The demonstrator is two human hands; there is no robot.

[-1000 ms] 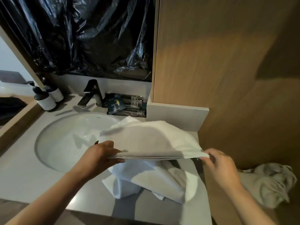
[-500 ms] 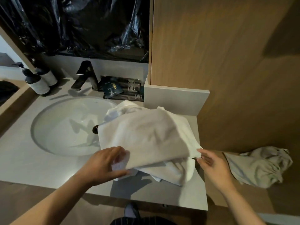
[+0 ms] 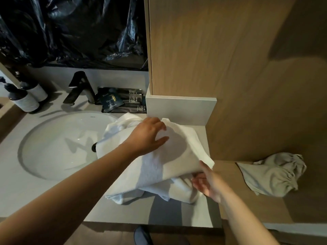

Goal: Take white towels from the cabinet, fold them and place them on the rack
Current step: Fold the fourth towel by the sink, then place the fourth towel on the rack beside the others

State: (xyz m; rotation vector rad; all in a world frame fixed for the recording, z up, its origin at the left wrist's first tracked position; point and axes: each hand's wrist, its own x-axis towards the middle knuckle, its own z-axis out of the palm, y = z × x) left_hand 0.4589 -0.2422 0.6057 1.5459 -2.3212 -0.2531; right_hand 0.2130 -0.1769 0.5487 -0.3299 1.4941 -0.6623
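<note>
white towel (image 3: 177,156) lies bunched on the counter (image 3: 53,200), at 3 o'clock of the sink (image 3: 58,144), left edge overhanging the basin. left hand (image 3: 148,137) rests flat on top, fingers straight and slightly spread, pointing to 2 o'clock. right hand (image 3: 207,181) is at the towel's 4 o'clock corner: thumb over the folded top layer, fingers tucked under, pinching that edge; slightly blurred. grey cloth (image 3: 272,174) lies crumpled on the wooden ledge (image 3: 247,209), 3 o'clock of the towel, well apart. faucet (image 3: 79,89) stands at 12 o'clock of the sink, dark sachets (image 3: 122,103) beside it
</note>
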